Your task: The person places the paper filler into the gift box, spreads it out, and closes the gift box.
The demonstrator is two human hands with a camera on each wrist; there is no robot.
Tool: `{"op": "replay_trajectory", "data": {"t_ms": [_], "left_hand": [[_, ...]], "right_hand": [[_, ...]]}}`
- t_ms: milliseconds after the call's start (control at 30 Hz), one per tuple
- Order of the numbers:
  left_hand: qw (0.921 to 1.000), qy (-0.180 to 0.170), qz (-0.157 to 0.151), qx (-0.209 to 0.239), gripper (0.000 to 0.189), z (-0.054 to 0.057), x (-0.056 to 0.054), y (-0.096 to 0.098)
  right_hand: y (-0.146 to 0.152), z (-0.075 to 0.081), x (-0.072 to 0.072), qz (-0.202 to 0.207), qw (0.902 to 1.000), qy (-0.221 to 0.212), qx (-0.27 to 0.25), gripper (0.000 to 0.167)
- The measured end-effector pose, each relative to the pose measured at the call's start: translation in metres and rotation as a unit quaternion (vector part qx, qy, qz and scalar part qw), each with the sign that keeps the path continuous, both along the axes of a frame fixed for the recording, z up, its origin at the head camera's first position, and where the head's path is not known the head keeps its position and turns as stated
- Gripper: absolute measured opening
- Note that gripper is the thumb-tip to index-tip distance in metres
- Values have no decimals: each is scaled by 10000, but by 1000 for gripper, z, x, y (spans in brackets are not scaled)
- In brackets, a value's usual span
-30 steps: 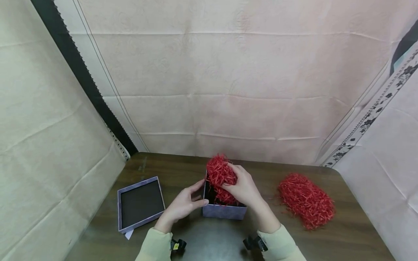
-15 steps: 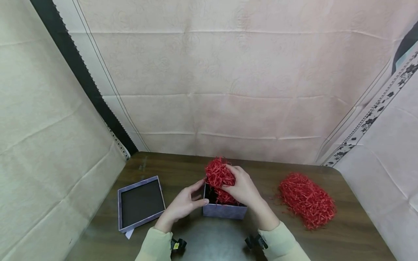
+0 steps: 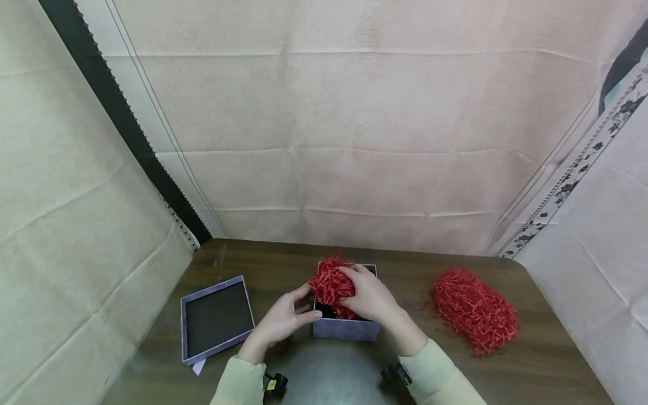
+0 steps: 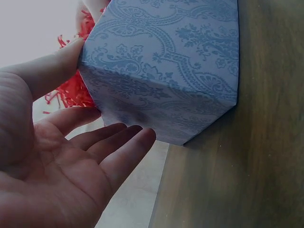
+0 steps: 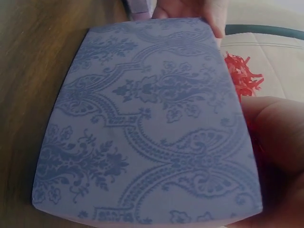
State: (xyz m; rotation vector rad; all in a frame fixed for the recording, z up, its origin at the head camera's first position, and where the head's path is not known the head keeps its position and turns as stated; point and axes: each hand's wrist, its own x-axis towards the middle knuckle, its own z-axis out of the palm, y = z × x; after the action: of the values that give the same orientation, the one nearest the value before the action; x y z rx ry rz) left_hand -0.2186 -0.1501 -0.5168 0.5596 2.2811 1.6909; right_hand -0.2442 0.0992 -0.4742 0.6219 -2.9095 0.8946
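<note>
A blue-grey patterned box (image 3: 346, 329) stands with its top uncovered near the middle of the table. My right hand (image 3: 372, 295) grips a clump of red shredded paper (image 3: 331, 286) inside the box, heaped above its left side. The far right rim and part of the dark interior show. My left hand (image 3: 285, 318) rests at the box's left side, thumb at the near corner, fingers fairly straight. In the left wrist view that thumb and index fingertip touch the box (image 4: 161, 52) at its rim. The right wrist view shows the box's patterned outer side (image 5: 142, 118); the right fingertips are hidden there.
To the left lies the box lid (image 3: 219, 319), dark inside facing up, with a white tag (image 3: 199, 367) under its near edge. A big pile of red shredded paper (image 3: 475, 311) lies at the right. A pale cloth (image 3: 364, 169) hangs behind the wooden table.
My right hand has shifted left with the clump of red shredded paper, which now sits lower and over the left rim. The left hand has stayed at the box's side.
</note>
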Motion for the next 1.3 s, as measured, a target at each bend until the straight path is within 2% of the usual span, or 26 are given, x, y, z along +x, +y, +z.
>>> {"op": "replay_trajectory", "data": {"t_ms": [300,533,900,1100,1300], "left_hand": [[10000,84,-32,9,79,-1,0,1],[9997,184,-149,52,80,-1,0,0],[9998,168,-129,65,80,0,0,-1],[9998,135,-136,38,81,1,0,-1],[9998,111,-142,55,80,2,1,0]], "right_hand": [[-5,-7,-8,412,9966,-268,654,63],[-8,-11,-13,463,9928,-293,1068,60],[-5,0,-11,728,9928,-176,934,64],[-7,-2,-10,1125,9856,-128,1255,48],[-9,-8,-9,1070,9809,-273,1600,39]]}}
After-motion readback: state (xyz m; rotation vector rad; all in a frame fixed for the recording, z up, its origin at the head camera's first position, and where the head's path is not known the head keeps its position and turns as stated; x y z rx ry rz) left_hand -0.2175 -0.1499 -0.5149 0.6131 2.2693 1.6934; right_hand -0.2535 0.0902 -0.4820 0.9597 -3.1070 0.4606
